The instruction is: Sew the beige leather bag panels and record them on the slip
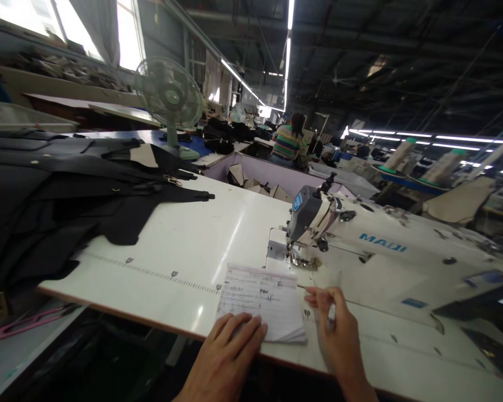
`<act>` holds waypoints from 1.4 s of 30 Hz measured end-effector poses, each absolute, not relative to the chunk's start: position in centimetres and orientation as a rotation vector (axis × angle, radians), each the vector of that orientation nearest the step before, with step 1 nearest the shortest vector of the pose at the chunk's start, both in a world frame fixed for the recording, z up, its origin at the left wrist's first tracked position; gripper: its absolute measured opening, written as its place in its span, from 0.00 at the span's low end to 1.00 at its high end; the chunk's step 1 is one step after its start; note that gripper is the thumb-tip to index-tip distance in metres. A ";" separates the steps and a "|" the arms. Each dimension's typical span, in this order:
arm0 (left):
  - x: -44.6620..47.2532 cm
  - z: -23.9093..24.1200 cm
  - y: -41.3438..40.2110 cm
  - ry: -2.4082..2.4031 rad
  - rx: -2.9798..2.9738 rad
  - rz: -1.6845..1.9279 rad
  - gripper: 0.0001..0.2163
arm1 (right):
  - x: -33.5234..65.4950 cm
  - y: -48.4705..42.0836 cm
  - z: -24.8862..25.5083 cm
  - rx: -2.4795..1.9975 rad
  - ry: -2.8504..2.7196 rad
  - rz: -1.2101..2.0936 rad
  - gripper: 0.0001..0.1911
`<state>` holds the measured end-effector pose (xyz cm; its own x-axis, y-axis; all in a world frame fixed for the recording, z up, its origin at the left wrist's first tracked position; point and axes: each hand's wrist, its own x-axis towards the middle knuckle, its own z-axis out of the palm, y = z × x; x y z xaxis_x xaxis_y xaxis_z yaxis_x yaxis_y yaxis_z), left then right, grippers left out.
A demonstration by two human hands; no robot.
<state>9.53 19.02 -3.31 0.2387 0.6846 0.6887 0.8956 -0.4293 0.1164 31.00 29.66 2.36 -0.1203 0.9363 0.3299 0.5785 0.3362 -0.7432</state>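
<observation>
A lined notepad with handwriting lies near the front edge of the white sewing table. My left hand rests flat on its lower left corner, fingers stretched out. Just right of the pad, my right hand is closed round a pen, only part of which shows. Its fingertips are close to the pad's right edge. Behind the pad stands a sewing machine, its needle area a little beyond the paper.
Black cut fabric pieces are heaped on the table's left side. Beyond are a fan, a bin with beige pieces, and thread cones. A person in a striped top is further back. Pink-handled scissors lie lower left.
</observation>
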 end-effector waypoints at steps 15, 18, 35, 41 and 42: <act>10.6 -2.4 19.1 -1.402 -2.035 -0.948 0.15 | 31.6 27.9 3.5 -1.034 -1.033 1.015 0.21; 10.6 -2.1 19.0 -1.435 -2.018 -0.990 0.15 | 31.5 27.4 3.9 -1.025 -0.951 1.116 0.17; 11.7 -4.0 19.2 -1.543 -1.989 -1.101 0.15 | 30.0 27.3 4.5 -0.996 -0.951 1.106 0.19; 11.6 -3.9 19.2 -1.556 -1.990 -1.138 0.15 | 30.1 27.4 4.7 -0.944 -1.027 1.055 0.18; 11.7 -3.9 19.1 -1.553 -1.988 -1.140 0.15 | 30.1 27.4 4.7 -0.950 -1.033 1.046 0.18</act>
<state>11.66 19.14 -3.94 0.0646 0.6282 0.7754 0.9280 -0.3235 0.1849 30.11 27.39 4.74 0.1684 0.9656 0.1981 -0.2105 0.2315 -0.9498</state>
